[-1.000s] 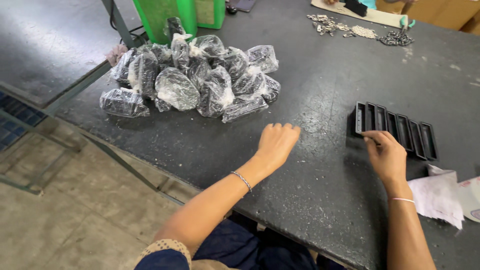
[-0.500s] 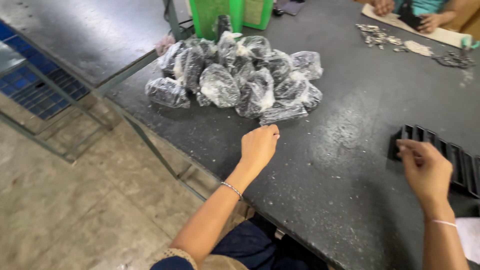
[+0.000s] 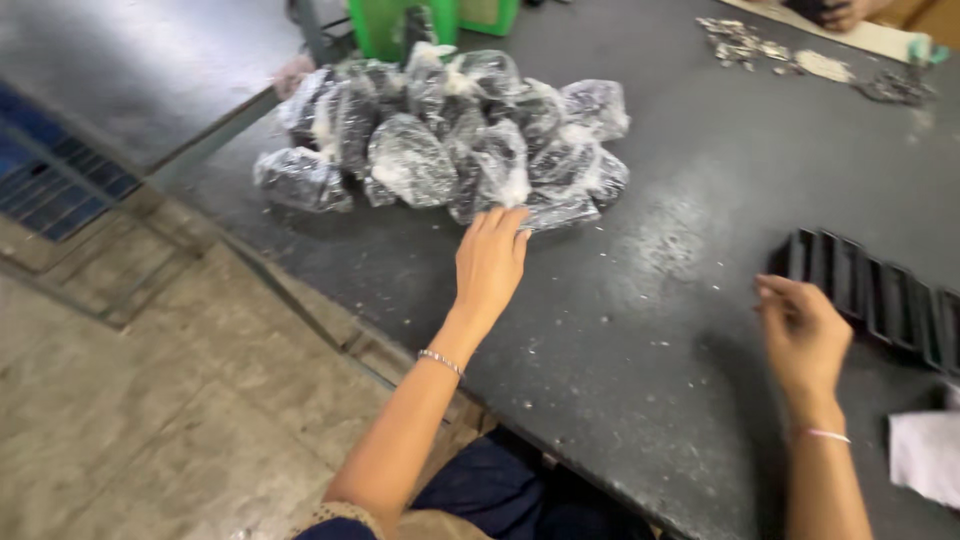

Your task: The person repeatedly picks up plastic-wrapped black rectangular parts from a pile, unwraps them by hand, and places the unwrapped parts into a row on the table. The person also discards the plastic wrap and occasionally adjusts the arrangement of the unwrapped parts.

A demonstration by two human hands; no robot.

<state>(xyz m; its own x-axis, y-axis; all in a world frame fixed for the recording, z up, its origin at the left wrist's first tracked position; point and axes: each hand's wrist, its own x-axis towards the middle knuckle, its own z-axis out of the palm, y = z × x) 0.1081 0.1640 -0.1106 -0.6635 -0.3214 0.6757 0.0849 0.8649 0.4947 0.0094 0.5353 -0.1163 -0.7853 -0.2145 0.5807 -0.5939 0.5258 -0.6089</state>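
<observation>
A heap of several clear plastic bags (image 3: 450, 140) filled with small dark parts lies on the dark table (image 3: 620, 330). My left hand (image 3: 488, 268) stretches out over the table, fingers apart, its fingertips touching the nearest bag (image 3: 558, 210) at the front of the heap. My right hand (image 3: 805, 335) hovers just left of a black slotted tray (image 3: 880, 295), fingers loosely curled and holding nothing I can see.
A white cloth (image 3: 925, 455) lies at the right edge. Green bins (image 3: 400, 25) stand behind the heap. Small loose parts (image 3: 740, 40) lie at the far side, by another person's hand (image 3: 845, 12). The table's near edge runs diagonally, with floor to the left.
My left hand has reached forward from the bare table to the bag heap. My right hand has come off the black tray. The view has swung left.
</observation>
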